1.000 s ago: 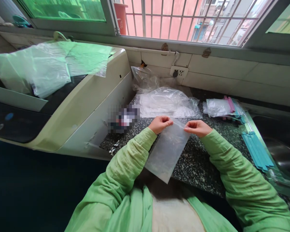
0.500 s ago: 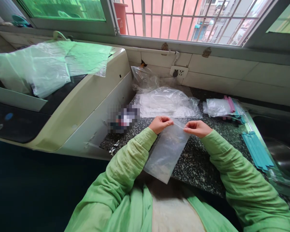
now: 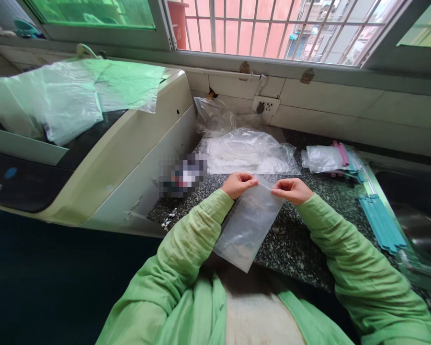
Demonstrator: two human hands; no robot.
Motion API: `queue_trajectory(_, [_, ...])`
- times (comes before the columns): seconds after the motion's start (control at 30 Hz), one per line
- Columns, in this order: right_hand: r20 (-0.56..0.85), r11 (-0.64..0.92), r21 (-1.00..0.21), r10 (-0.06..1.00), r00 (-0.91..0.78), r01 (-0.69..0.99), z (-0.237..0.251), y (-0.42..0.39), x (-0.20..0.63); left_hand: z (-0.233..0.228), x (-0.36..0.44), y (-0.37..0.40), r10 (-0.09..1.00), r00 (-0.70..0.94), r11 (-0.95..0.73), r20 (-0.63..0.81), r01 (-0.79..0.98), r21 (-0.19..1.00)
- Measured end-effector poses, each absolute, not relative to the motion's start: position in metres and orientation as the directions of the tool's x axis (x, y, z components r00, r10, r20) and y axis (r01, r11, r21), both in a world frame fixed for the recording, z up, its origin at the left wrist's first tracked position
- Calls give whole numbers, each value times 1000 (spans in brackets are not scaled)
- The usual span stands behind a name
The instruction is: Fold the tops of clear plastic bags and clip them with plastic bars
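Item: clear plastic bag, flat, held above the speckled desk near its front edge, lower end hanging toward the person. Left hand: grip closed, pinching the bag's top left corner. Right hand: grip closed, pinching the top right corner. Beyond: heap of plastic bags; teal strips at right.

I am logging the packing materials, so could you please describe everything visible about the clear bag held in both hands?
The clear plastic bag is a flat, empty-looking rectangle of thin, slightly frosted film. The left hand and right hand pinch its top edge at either corner. It hangs tilted, its lower end past the front edge of the speckled counter.
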State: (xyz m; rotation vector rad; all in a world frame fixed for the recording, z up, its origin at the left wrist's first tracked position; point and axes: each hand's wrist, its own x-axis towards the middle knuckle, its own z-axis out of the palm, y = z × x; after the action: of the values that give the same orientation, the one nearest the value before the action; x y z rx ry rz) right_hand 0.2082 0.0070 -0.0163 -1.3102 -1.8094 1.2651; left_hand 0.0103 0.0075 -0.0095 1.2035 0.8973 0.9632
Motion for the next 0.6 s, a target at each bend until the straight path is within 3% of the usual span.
queue_trajectory(0.43, [-178,31,-900,883,-433,434,9,-2,204,-14,12,8,942,334,94,-40,-148,985])
queue_trajectory(0.6, [-157,36,-901,901,-403,432,4,-1,201,-13,11,9,947,322,72,-17,-160,984])
